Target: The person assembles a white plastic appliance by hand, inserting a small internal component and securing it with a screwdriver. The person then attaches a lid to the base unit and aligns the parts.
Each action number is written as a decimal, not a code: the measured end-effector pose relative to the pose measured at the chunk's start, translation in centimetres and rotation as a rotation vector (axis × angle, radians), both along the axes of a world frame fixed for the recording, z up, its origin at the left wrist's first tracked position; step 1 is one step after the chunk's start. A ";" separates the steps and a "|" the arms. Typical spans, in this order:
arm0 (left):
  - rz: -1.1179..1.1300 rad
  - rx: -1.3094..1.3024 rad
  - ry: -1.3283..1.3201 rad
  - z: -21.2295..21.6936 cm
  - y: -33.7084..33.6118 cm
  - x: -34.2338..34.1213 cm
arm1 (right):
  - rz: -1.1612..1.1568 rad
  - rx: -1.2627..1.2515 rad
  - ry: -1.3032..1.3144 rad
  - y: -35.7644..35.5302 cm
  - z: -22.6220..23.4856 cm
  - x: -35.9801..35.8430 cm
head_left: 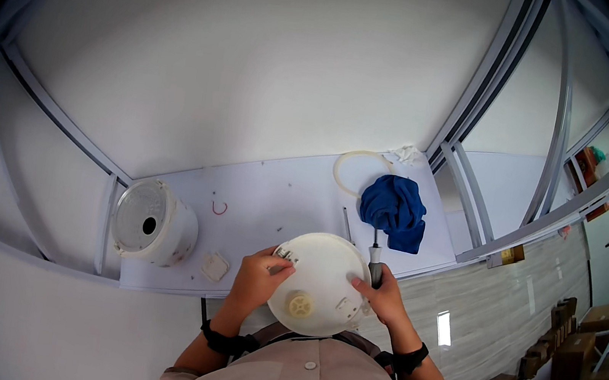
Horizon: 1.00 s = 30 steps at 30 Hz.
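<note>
A round white plastic cover (324, 273) is held in front of my body, with a cream-coloured round knob-like part (298, 304) on its lower left. My left hand (255, 282) is closed at the cover's left rim, its fingertips beside a small whitish fitting (286, 254); whether they pinch a smaller piece is too small to tell. At the opposite rim, my right hand (385, 297) rests its thumb on the cover. The same hand grips a screwdriver (376, 257) by its grey and black handle, the shaft pointing away from me.
On the white table (257, 199) stand a white drum-shaped housing (179, 235), a small white square piece (216, 267) and a red wire loop (219, 210). A blue cloth (394, 209), a pale ring (338, 170) and a thin rod (347, 225) lie on the right. Cardboard boxes (575, 356) fill shelving beyond.
</note>
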State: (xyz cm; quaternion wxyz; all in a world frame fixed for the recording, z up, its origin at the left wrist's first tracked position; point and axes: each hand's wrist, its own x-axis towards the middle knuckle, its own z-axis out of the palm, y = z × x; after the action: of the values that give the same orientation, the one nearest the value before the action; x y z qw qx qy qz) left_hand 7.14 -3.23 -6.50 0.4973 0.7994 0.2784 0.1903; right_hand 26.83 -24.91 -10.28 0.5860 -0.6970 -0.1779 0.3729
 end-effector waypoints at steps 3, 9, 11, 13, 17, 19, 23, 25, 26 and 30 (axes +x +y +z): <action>-0.038 0.006 0.012 0.5 0.4 -0.1 | 0.060 -0.142 -0.260 -0.7 0.4 0.1; -0.099 0.123 0.029 0.4 1.1 -0.6 | 0.067 -0.091 -0.349 -1.5 3.9 0.4; -0.118 0.144 0.029 0.7 1.1 -0.4 | 0.152 -0.134 -0.492 -2.0 7.8 -0.1; -0.120 0.159 0.016 0.9 1.2 -0.5 | 0.219 -0.135 -0.569 -2.2 9.7 -0.4; -0.108 0.145 0.027 0.7 1.4 -1.0 | 0.258 -0.080 -0.788 -2.2 11.3 -1.1; -0.096 0.133 0.008 0.5 1.5 -1.1 | 0.313 -0.113 -0.834 -2.2 12.2 -1.3; -0.089 0.127 0.012 0.6 1.5 -1.3 | 0.321 -0.011 -0.890 -1.9 12.2 -2.0; -0.088 0.104 0.019 0.7 1.5 -1.3 | 0.313 -0.025 -0.868 -1.7 12.3 -2.4; -0.090 0.104 0.021 0.7 1.5 -1.4 | 0.313 -0.023 -0.880 -1.6 12.3 -2.5; -0.085 0.095 0.018 0.7 1.5 -1.5 | 0.305 -0.027 -0.900 -1.2 12.2 -2.9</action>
State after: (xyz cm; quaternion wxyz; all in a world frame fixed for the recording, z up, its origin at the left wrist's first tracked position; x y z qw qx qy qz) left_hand 5.60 -1.68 -5.84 0.4639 0.8349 0.2392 0.1750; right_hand 23.96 -26.14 1.90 0.3803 -0.7629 -0.5094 0.1181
